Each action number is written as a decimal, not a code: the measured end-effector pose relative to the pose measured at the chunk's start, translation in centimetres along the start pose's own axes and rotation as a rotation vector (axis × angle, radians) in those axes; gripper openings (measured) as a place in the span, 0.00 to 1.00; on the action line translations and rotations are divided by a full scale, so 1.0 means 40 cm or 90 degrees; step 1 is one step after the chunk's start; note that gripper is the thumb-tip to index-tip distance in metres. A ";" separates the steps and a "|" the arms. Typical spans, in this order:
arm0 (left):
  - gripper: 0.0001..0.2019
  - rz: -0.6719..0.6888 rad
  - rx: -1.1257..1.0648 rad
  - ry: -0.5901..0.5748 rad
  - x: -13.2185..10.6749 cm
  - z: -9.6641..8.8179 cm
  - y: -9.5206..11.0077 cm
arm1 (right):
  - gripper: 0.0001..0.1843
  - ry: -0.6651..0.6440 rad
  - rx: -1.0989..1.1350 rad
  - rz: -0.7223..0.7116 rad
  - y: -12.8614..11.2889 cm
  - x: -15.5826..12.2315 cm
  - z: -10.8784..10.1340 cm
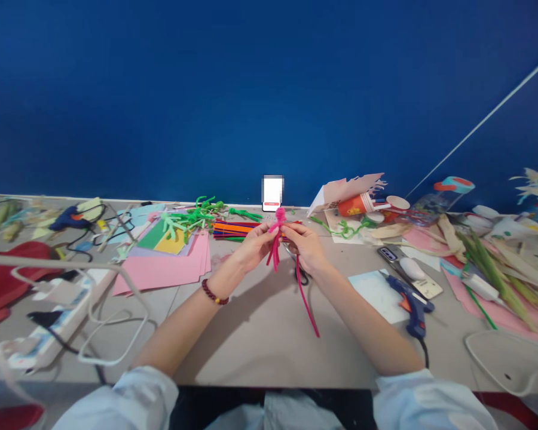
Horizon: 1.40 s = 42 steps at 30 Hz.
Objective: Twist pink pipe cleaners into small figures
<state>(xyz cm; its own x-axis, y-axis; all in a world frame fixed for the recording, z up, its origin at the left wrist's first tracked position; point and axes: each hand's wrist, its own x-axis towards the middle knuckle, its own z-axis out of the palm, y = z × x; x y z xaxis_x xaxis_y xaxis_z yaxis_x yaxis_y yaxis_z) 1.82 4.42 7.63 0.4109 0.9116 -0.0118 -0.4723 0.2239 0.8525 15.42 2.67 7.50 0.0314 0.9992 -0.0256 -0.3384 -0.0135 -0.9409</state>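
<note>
Nearest, a power strip (56, 331) lies on the table (260, 352) at left. A glue gun (413, 304) lies at right. At centre, above the table, the left hand (260, 242) has its fingers closed on pink pipe cleaners (276, 249); the right hand (308, 245) pinches the same piece, a long strand (307, 301) trailing below it. Beyond lie coloured pipe cleaners (235, 229); farthest, a phone (272, 192) stands upright before the blue wall (269, 89).
</note>
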 end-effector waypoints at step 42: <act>0.12 0.124 0.123 -0.089 -0.001 -0.024 0.015 | 0.12 -0.259 0.057 0.231 -0.054 -0.014 -0.014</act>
<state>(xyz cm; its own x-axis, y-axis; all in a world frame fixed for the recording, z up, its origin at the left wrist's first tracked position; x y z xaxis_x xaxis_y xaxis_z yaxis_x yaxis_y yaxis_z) 0.77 4.83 7.62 0.4369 0.8718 0.2218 -0.4015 -0.0316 0.9153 16.67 2.11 9.35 -0.4628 0.8651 -0.1934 -0.3394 -0.3745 -0.8629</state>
